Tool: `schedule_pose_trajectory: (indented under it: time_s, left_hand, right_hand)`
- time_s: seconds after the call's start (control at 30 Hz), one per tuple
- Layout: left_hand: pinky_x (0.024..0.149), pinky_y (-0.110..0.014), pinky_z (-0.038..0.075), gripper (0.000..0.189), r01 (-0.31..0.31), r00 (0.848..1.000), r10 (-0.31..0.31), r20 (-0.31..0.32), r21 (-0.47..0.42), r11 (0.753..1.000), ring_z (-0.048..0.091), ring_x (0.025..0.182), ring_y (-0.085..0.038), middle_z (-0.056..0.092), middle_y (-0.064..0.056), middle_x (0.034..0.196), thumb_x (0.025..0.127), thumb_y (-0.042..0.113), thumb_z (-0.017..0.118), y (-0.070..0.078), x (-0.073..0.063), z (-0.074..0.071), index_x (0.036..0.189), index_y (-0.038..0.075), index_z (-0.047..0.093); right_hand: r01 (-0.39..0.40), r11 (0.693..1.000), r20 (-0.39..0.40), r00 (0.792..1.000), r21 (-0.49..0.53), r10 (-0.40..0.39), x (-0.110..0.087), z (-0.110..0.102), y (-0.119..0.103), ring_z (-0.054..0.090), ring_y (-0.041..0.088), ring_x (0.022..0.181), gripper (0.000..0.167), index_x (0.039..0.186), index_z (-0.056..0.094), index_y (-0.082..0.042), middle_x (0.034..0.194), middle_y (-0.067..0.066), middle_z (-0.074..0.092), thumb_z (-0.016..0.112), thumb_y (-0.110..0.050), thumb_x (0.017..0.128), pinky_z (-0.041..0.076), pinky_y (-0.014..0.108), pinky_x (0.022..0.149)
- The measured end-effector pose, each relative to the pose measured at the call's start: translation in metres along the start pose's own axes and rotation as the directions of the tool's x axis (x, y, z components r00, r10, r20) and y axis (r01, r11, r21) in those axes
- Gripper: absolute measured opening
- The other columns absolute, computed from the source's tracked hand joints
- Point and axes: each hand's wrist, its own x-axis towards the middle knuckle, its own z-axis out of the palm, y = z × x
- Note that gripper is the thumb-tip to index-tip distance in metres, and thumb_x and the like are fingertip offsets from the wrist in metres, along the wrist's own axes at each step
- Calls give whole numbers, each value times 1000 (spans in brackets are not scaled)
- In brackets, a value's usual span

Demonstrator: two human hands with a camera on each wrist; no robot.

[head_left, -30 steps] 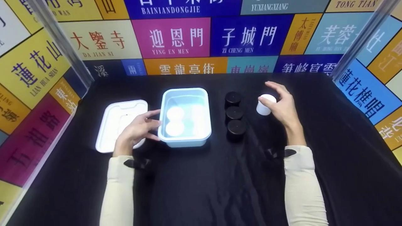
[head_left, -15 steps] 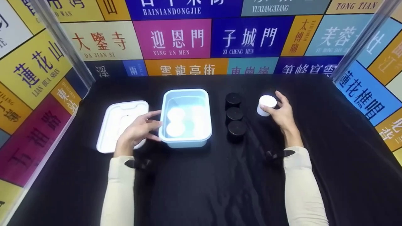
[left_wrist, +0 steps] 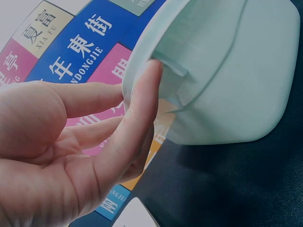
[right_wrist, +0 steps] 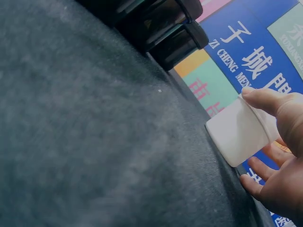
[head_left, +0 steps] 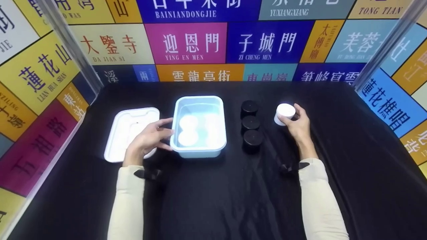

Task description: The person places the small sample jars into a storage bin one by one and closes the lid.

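Observation:
My right hand (head_left: 299,125) grips a small white lidded jar (head_left: 285,111), thumb on the near side and fingers on the far right side. In the right wrist view the thumb lies at the edge of the jar's lid (right_wrist: 260,118). My left hand (head_left: 146,140) touches the left rim of a pale blue-green plastic box (head_left: 200,154), its fingers spread and only slightly bent. The left wrist view has the fingertips against the outside of that rim. Inside the box are two white round tops (head_left: 188,124) on the left; glare washes out the right side.
Three black-lidded jars (head_left: 251,123) stand in a row between the box and the white jar. A white box lid (head_left: 125,133) lies left of the box, partly under my left hand. Black cloth (head_left: 213,200) covers the table; printed sign panels (head_left: 186,43) surround it.
My right-hand fingers have closed in around the white jar, from a wider spread a second ago. The left hand stays at the box rim. The whole view has shifted slightly.

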Motion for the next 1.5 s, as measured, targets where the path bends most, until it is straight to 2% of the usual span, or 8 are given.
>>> schedule_pose_trajectory:
  time_s: [0.27, 0.47, 0.63, 0.8, 1.0, 1.13, 1.33, 1.5]
  left_hand:
    - [68, -39, 66, 65, 1, 1000, -1, -18, 12, 1000, 69, 93, -21, 56, -26, 128, 99, 6, 57, 3, 1, -1, 157, 7, 29]
    - [69, -40, 66, 64, 12, 1000, -11, -15, 13, 1000, 68, 94, -21, 56, -26, 128, 99, 7, 57, 2, 1, 1, 157, 8, 29]
    - [69, -39, 66, 64, 10, 1000, -10, -5, 12, 1000, 69, 93, -22, 57, -26, 128, 99, 8, 57, 0, 2, 2, 157, 8, 29]
    - [69, -39, 66, 64, 12, 1000, -12, -12, 2, 1000, 69, 94, -21, 56, -26, 129, 100, 7, 56, -1, 2, 0, 157, 7, 28]
    - [70, -39, 66, 65, 11, 1000, -11, -4, 3, 1000, 69, 95, -22, 57, -25, 128, 99, 8, 57, -1, 2, 0, 157, 7, 29]
    - [68, -38, 66, 65, -5, 1000, 5, 1, 2, 1000, 69, 93, -20, 58, -24, 125, 99, 7, 57, -2, 2, -1, 157, 6, 28]
    - [67, -38, 66, 64, -12, 1000, 13, 1, -11, 1000, 69, 90, -19, 62, -19, 116, 99, 6, 57, -2, 1, 0, 157, 5, 28]
    - [68, -39, 66, 64, -3, 1000, 2, -9, -9, 1000, 69, 91, -20, 62, -21, 119, 99, 6, 57, -2, 3, 0, 157, 7, 29]
  right_hand:
    - [14, 1000, -47, 999, 7, -13, 0, 4, -7, 52, 31, 129, 74, 150, 42, -4, 144, 22, 54, 77, -11, 85, 43, 35, 112]
    - [11, 1000, -38, 999, 8, -11, -3, 2, -23, 52, 29, 127, 76, 151, 41, -6, 143, 20, 53, 78, -14, 85, 44, 32, 110]
    - [60, 998, -65, 996, 0, -60, -7, 2, -38, 52, 28, 130, 75, 149, 45, -6, 144, 19, 52, 80, -15, 83, 42, 35, 114]
    - [116, 993, -79, 990, -1, -116, -13, 6, -56, 55, 25, 128, 73, 146, 50, -6, 144, 16, 53, 82, -16, 81, 44, 32, 112]
    - [156, 987, -28, 987, 32, -155, -23, 8, -79, 55, 23, 127, 72, 145, 51, -9, 145, 13, 54, 82, -15, 80, 46, 30, 107]
    - [206, 976, 25, 978, 71, -209, -27, 13, -95, 56, 23, 125, 72, 144, 53, -9, 144, 12, 56, 84, -14, 79, 47, 26, 103]
    - [295, 954, 108, 948, 59, -300, -30, 29, -114, 58, 26, 121, 72, 141, 57, -6, 135, 16, 55, 87, -14, 76, 44, 25, 102]
    - [333, 942, 195, 923, 34, -333, -36, 48, -124, 55, 22, 116, 73, 140, 57, -6, 129, 16, 52, 88, -14, 75, 51, 25, 97]
